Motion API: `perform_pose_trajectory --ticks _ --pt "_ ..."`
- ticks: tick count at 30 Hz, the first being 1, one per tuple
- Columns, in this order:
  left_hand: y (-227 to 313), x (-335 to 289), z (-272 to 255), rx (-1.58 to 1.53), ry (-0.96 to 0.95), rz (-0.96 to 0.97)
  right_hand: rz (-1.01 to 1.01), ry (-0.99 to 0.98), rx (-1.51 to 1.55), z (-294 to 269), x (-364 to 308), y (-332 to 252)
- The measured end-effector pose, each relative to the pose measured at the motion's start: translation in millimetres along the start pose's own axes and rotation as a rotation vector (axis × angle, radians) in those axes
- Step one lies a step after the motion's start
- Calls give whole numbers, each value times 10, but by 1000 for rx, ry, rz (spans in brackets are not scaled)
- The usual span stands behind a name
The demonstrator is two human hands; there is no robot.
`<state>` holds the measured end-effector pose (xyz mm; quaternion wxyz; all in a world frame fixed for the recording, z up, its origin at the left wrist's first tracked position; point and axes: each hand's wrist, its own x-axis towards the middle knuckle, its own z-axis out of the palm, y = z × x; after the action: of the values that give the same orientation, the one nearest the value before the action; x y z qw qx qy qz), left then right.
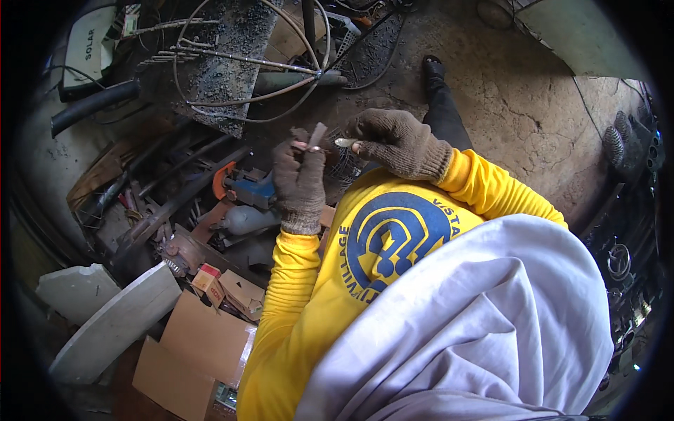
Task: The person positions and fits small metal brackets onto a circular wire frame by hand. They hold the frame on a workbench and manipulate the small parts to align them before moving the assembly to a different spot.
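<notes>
Both of my hands wear brown knit gloves and are held close together in front of my chest. My left hand (300, 184) is raised with its fingers closed round a short flat grey strip (318, 135), which sticks up past the fingertips. Between thumb and fingers of my right hand (399, 142) is a small pale piece (344, 142), pointing toward the left hand. A gap separates the two pieces. The kind of either piece is too small to make out. Bare fingertips show through both gloves.
Ahead, a round metal rod frame (317, 73) rests by a grit-covered metal table (242, 42). To the left lie a blue tool with an orange guard (223, 180), a grey bottle (247, 219) and metal scraps. An open cardboard box (203, 337) and white boards (116, 319) stand nearer.
</notes>
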<state>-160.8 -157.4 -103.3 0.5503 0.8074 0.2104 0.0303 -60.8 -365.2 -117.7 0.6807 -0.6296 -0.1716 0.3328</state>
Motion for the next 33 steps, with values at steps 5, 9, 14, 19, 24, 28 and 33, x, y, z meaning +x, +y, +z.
perform_pose_trajectory --ticks 5,9,14,19,24,28,33 --pt "171 29 203 -130 -53 -86 -7 -45 -84 -110 -47 118" --pt "234 57 272 84 -140 -45 -35 -113 -118 -178 -61 61" --pt "264 52 347 -304 -180 -103 -41 31 -198 -215 -108 -111" --pt "258 -13 411 -240 -139 -37 -196 -174 -565 -375 -28 -404" --pt "515 -11 449 -215 66 44 -106 -227 -444 -503 99 -588" --pt "457 89 326 -406 118 110 100 -181 -498 -789 319 -602" --pt "867 380 88 -616 303 134 185 -196 -819 -1533 573 -183"
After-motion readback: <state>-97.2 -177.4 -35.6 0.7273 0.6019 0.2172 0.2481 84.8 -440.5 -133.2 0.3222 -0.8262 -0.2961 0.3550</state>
